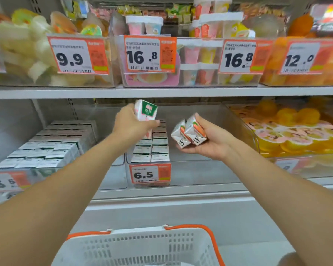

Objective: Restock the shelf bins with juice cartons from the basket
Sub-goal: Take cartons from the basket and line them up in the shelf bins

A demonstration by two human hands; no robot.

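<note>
Head view: cartons poised at the clear bin (pixel 215 169).
Left hand (pixel 132 124) fingers wrap one juice carton (pixel 145 110) above the stocked rows; right hand (pixel 210 141) cradles two cartons (pixel 188 134), likely queued; basket (pixel 142 244) below.

A white carton (pixel 145 112) with a green "100%" label is tilted above the clear middle bin (pixel 200 169), where two rows of cartons (pixel 152 146) stand at its left side. Two orange-printed cartons (pixel 188 132) lie side by side, tilted. The white, orange-handled basket (pixel 142 246) sits below.
</note>
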